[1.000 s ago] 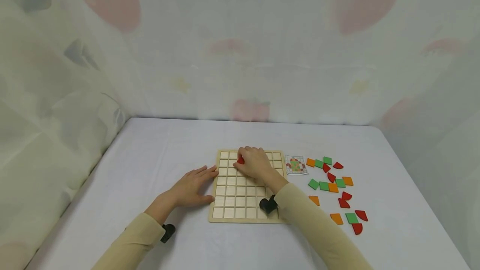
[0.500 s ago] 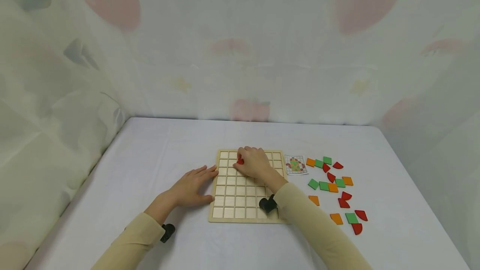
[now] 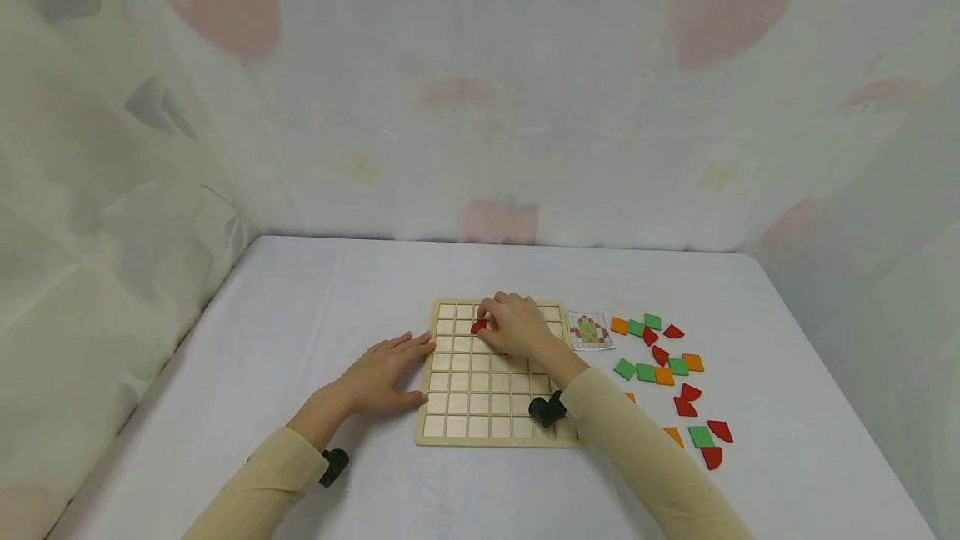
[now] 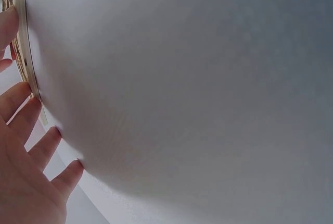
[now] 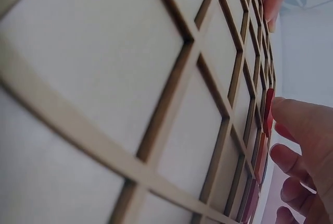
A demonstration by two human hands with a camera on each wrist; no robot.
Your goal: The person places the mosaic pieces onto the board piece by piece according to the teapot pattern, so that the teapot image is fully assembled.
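Observation:
A wooden grid board (image 3: pixel 459 403) lies flat on the table. My left hand (image 3: pixel 378 377) rests along its left edge, fingers extended and the thumb apart; the left wrist view shows the fingertips (image 4: pixel 36 104) at the rim. Near the board's top, a red quarter-round tile (image 3: pixel 479 327) sits in a cell. My right hand (image 3: pixel 521 327) hovers just right of it, its fingers loosely bent. In the right wrist view the thumb is close against the red tile (image 5: pixel 268 110), and an orange tile (image 5: pixel 261 156) lies on the board beyond; the hand hides it from the head view.
Right of the board is a printed pattern card (image 3: pixel 591 330). Loose green (image 3: pixel 646 372), orange (image 3: pixel 663 376) and red (image 3: pixel 686 407) tiles are scattered farther right. My right forearm (image 3: pixel 637 448) crosses the board's lower right corner and partly covers some orange tiles.
My right hand has shifted slightly right and its fingers have come off the red tile, which now shows more fully in its cell. The left hand stays put.

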